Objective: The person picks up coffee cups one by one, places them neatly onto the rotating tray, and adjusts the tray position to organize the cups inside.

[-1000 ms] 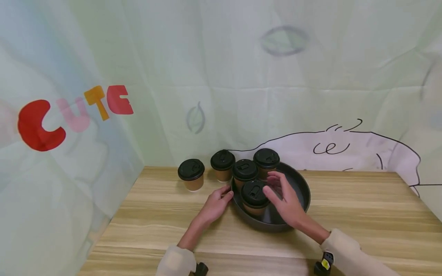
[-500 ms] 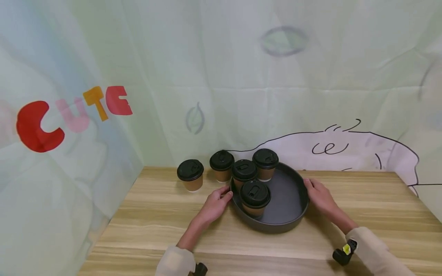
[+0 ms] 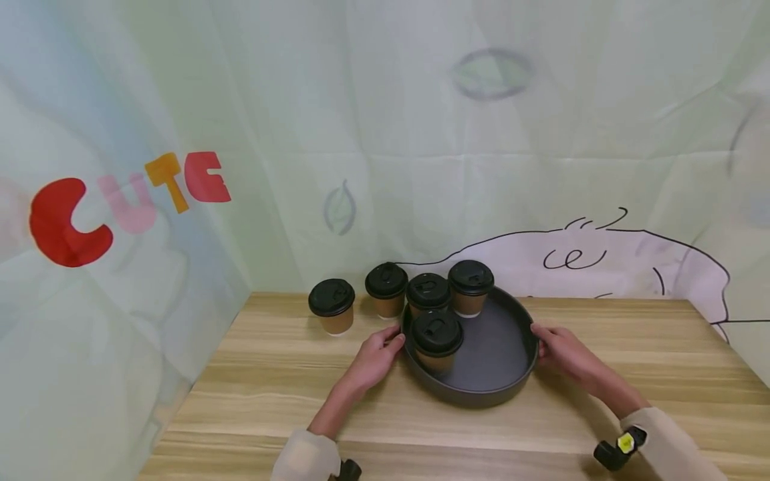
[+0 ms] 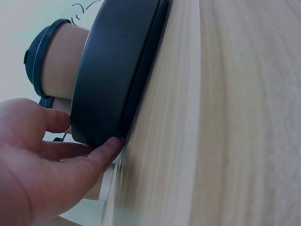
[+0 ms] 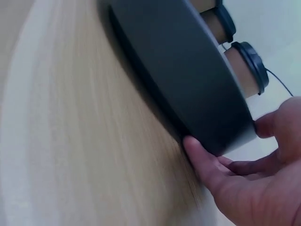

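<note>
A round dark grey tray (image 3: 493,347) with a raised wall rests on the table, and three brown paper coffee cups with black lids stand upright inside its left half: a front cup (image 3: 437,341), a middle cup (image 3: 428,291) and a back cup (image 3: 471,287). My left hand (image 3: 374,357) grips the tray's left wall. In the left wrist view, that thumb is at the rim and a fingertip reaches the bottom edge. On the opposite side my right hand (image 3: 571,357) grips the wall likewise, its thumb at the rim and a fingertip by the base in the right wrist view.
Two more lidded coffee cups stand on the wooden table (image 3: 271,381) outside the tray: one cup (image 3: 333,307) at the far left, another cup (image 3: 387,290) just behind the tray's left edge. A printed cloth backdrop (image 3: 385,133) hangs along the table's back and left sides.
My right hand has left the cups and taken hold of the tray's right wall. Within the last half second the front cup shifted slightly left and back, the back cup slightly right.
</note>
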`<action>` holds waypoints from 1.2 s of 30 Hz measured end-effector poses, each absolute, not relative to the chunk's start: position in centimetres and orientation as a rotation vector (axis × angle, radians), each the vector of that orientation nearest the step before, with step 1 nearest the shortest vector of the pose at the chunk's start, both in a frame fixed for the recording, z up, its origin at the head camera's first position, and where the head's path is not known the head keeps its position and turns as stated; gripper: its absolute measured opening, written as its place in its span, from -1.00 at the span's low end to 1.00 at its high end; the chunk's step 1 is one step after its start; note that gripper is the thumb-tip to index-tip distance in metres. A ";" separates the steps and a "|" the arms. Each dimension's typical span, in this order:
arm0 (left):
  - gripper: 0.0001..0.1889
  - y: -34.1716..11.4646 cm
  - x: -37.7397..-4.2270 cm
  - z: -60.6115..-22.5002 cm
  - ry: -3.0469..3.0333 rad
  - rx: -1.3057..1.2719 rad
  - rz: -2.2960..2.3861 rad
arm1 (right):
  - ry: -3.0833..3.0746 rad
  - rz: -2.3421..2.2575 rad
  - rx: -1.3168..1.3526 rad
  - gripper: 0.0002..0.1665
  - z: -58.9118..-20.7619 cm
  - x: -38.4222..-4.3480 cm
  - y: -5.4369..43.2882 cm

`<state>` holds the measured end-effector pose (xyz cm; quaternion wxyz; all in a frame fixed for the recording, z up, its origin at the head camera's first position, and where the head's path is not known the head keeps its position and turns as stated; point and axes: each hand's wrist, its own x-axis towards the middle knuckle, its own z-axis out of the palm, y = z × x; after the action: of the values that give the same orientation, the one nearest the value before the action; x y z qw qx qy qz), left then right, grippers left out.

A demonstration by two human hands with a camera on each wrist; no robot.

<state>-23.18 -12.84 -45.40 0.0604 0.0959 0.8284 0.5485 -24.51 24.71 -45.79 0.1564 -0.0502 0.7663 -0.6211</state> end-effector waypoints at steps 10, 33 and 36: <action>-0.51 -12.9 -23.3 -45.5 2.521 0.285 1.652 | 2.001 -1.748 -0.214 -0.39 -44.9 -23.6 26.2; -0.50 -12.9 -23.5 -45.6 2.511 0.291 1.647 | 1.950 -1.702 -0.242 -0.54 -45.0 -24.0 26.4; -0.49 -12.8 -23.5 -45.5 2.514 0.288 1.643 | 1.969 -1.734 -0.212 -0.45 -45.0 -24.4 26.3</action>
<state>-23.50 -12.82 -45.55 0.0621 0.0951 0.8317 0.5435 -24.40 26.34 -45.02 0.2521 -0.0780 0.7238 -0.6375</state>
